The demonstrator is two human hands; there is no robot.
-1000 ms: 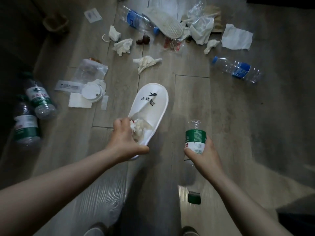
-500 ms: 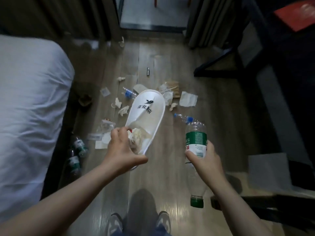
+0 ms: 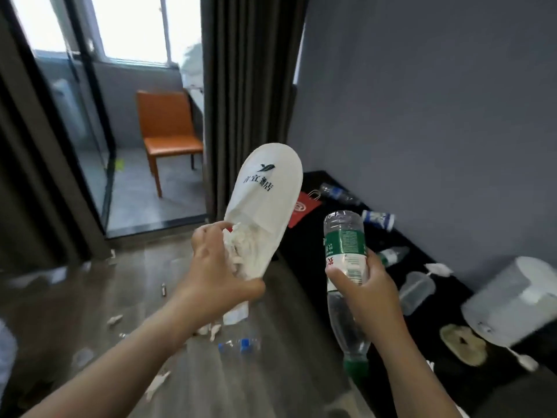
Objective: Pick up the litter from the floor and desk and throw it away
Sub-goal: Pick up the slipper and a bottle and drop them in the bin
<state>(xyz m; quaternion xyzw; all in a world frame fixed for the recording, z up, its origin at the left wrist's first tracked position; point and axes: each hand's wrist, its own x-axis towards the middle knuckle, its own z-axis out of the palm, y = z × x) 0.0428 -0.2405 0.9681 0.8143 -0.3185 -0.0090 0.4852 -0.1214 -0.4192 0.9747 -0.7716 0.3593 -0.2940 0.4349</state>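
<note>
My left hand grips the heel of a white hotel slipper with crumpled tissue stuffed inside it, held up at chest height with the toe pointing away. My right hand holds a clear plastic bottle with a green label upside down, its green cap toward the floor. On the wooden floor below lie a blue-capped bottle and scraps of tissue.
A black desk runs along the grey wall on the right, with bottles, a red paper bag, a plastic cup and a white container on it. Dark curtains and an orange chair stand ahead by the glass door.
I have straightened up and my view has risen from the floor to the room and desk. Both hands have lifted with the slipper and the bottle still held.
</note>
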